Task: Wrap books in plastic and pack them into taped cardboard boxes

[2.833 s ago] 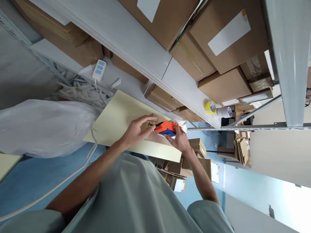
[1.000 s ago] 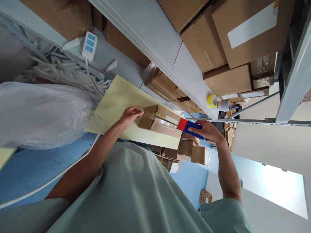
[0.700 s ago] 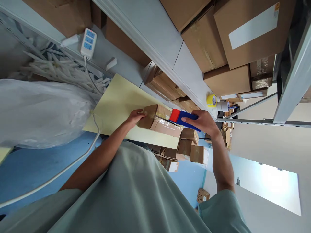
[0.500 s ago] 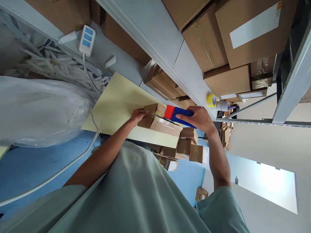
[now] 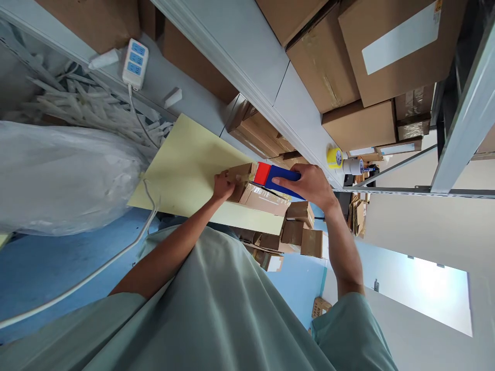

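Note:
A cardboard box [image 5: 266,200] with shiny clear tape lies on a pale yellow board [image 5: 193,154]. My left hand [image 5: 224,186] is closed on the left end of this box, its fingers curled over the upper edge by a taped flap. In my right hand [image 5: 315,184] is a flat blue-and-red box [image 5: 284,180], held between thumb and fingers. Its red end lies over the cardboard box, close to the flap beside my left fingers. I cannot tell whether the red end touches the cardboard.
Yellow tape rolls [image 5: 334,157] and a white roll [image 5: 352,166] stand on the grey shelf [image 5: 297,98]. Larger cartons [image 5: 328,67] line that shelf. A power strip [image 5: 135,63] trails a cable. At left lies a big plastic bag [image 5: 69,178]; more boxes [image 5: 294,232] are stacked below the board.
My left hand has shifted slightly right and its fingers have curled at the flap. My right hand has moved a little left and up with the blue-and-red box.

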Motion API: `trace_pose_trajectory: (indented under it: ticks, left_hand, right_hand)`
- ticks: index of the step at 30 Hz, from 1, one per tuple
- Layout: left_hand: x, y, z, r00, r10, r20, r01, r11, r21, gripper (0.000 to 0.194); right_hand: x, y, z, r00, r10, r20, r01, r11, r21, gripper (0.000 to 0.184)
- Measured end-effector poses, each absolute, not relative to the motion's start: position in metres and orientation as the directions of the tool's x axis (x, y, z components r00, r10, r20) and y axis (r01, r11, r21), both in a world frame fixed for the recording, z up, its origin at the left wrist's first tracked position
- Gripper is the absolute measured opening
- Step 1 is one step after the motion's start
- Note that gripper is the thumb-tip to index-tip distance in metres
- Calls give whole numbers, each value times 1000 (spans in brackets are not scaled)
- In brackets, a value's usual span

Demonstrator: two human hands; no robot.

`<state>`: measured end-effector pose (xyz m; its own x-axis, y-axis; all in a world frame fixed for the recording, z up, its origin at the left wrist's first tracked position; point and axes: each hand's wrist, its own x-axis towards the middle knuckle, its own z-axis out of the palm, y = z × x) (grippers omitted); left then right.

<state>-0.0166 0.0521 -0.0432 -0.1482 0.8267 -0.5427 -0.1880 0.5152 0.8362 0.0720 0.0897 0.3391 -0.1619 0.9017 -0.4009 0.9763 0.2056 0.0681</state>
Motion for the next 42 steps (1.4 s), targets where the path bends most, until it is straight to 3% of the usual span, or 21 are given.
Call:
trace_pose_trajectory:
  ticks: [2,7,9,16,25,30,34,42]
  left_hand:
    - [-20,47,-42,-152,838,-523,-161,502,850,62]
    - [-25,39,-28,-68,929,-363,-201,343,918,31]
    - [-24,39,-20,-9,949,-314,-227,304,925,27]
    - [-23,37,-11,103,948,-302,-217,318,923,36]
    - [-22,39,0,150,971,-187,-154,210,966,53]
    - [-18,43,5,96,995,-19,-2,19,1000,69]
    - [-17,52,4,165,984,68,139,-92,986,58]
    - [-19,58,1,162,986,37,222,-73,972,48]
  right_hand:
    - [73,88,340,-169,902,-398,973,216,76,52]
    - [80,84,341,-189,894,-406,966,244,90,55]
    - [82,82,341,-179,892,-414,966,240,99,55]
    - [89,75,340,-170,898,-407,967,232,108,57]
    - [98,77,337,-154,909,-386,974,206,97,57]
    - [100,76,335,-187,912,-365,970,230,79,58]
    - [102,73,333,-204,909,-365,966,248,78,58]
    - [128,68,333,-168,911,-378,975,210,73,52]
